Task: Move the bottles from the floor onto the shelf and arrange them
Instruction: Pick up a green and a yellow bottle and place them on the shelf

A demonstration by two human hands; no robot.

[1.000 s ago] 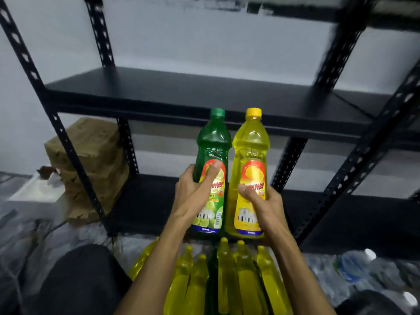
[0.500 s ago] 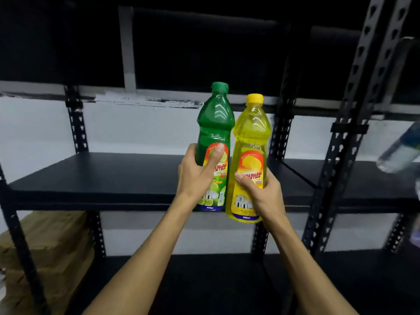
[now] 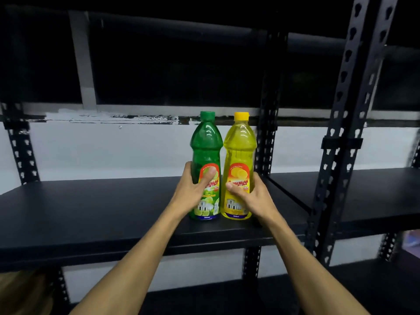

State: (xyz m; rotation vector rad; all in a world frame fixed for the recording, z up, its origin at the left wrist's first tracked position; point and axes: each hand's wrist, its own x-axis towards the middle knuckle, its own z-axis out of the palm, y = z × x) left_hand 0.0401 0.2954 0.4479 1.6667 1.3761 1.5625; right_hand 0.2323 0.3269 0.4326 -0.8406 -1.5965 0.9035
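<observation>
The left hand (image 3: 193, 192) is wrapped round the lower body of a green translucent plastic bottle with a green screw cap (image 3: 206, 164), thumb laid across its label; the right hand (image 3: 248, 196) is curled round a yellow translucent plastic bottle with a yellow cap (image 3: 238, 164) in the same way; neither grip is released. Both bottles are held upright, long axes vertical, caps up, side by side and touching or very nearly so; their bases appear to be set on the black flat board of the metal rack shelf (image 3: 102, 212), near its front edge and close to the perforated black upright post (image 3: 266, 144). Each bottle lies straight ahead of the hand that holds it; a push away from the body, deeper onto the board, is judged to be what arranging calls for, the bottles being kept vertical so that neither is tipped.
</observation>
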